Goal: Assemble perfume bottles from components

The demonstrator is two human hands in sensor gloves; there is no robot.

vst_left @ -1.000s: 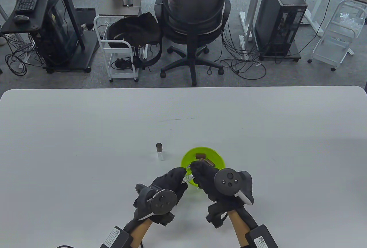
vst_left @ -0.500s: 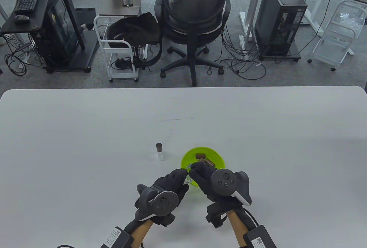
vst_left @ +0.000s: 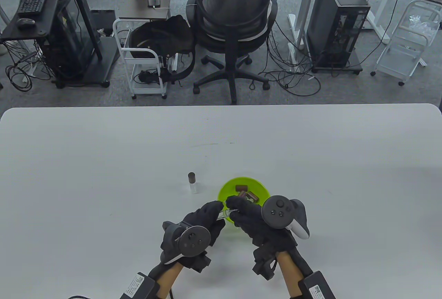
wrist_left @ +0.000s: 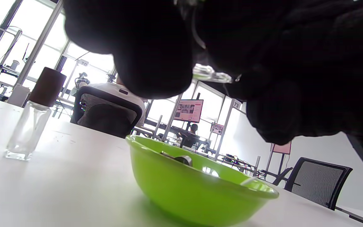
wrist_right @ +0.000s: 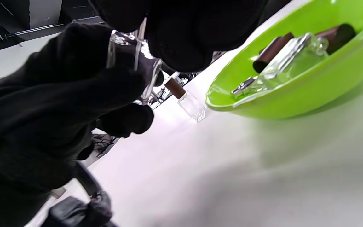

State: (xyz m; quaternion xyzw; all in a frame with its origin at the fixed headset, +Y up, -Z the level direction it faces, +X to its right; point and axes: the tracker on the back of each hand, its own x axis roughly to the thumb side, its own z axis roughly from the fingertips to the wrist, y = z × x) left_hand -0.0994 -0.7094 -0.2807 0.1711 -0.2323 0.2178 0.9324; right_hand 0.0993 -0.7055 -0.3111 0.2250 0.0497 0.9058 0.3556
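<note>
My left hand (vst_left: 214, 210) grips a small clear glass bottle (vst_left: 226, 213) just above the near rim of the green bowl (vst_left: 260, 185). The right hand (vst_left: 233, 205) meets it from the right, fingertips pinching a sprayer part at the bottle's neck; the part is mostly hidden. In the right wrist view the bottle (wrist_right: 128, 60) sits in the left glove (wrist_right: 58, 94), with a thin tube showing inside it. The left wrist view shows only a sliver of its glass (wrist_left: 211, 74). A finished bottle (vst_left: 193, 183) with a brown cap stands left of the bowl.
In the bowl lie brown caps (vst_left: 241, 187), another clear bottle (wrist_right: 290, 60) and a silver sprayer (wrist_right: 243, 86). The white table (vst_left: 103, 161) stretches wide around the hands. Beyond its far edge stand an office chair (vst_left: 234, 19), carts and computer towers.
The right wrist has swung to the right, carrying its tracker right and slightly up, while its fingertips stay at the bottle's neck. The left hand has hardly moved.
</note>
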